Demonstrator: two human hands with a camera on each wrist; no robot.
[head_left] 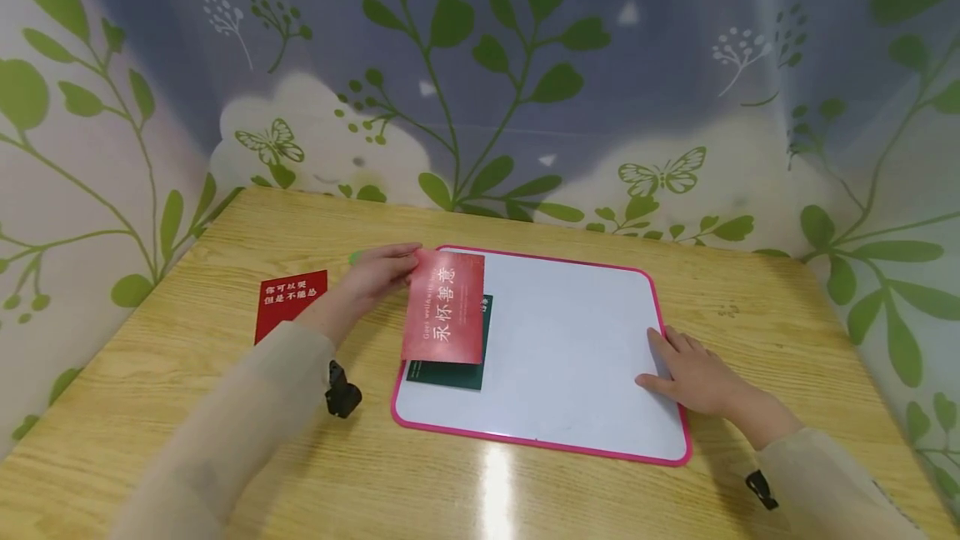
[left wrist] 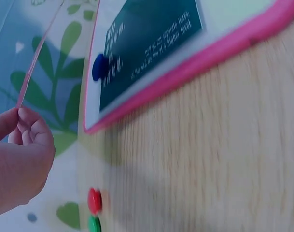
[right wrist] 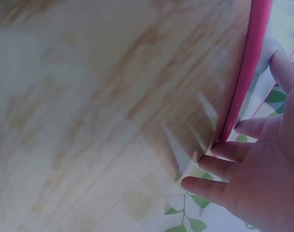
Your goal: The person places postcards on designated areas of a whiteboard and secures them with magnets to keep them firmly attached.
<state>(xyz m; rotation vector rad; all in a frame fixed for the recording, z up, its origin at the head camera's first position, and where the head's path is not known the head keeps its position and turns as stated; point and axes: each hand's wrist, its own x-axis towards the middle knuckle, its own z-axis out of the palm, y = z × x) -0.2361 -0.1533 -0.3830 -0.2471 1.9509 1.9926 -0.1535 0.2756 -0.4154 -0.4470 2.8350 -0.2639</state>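
Observation:
My left hand (head_left: 377, 275) pinches the edge of a pinkish-red card (head_left: 444, 311) with white writing, holding it raised over the left side of a whiteboard (head_left: 573, 340) with a pink rim. Beneath that card lies a dark green card (left wrist: 151, 48), partly covered in the head view. A blue round magnet (left wrist: 100, 66) sits at the green card's edge in the left wrist view. At the board's right edge, my right hand (head_left: 701, 377) rests with its fingers spread, thumb on the white surface. In the right wrist view its fingers (right wrist: 204, 190) reach past the pink rim.
A darker red card (head_left: 288, 297) lies on the wooden table (head_left: 360, 482) at the left, partly behind my left arm. A red magnet (left wrist: 94, 200) and a green magnet (left wrist: 94, 224) are on the table beside the board. A leaf-patterned curtain (head_left: 480, 107) hangs behind the table.

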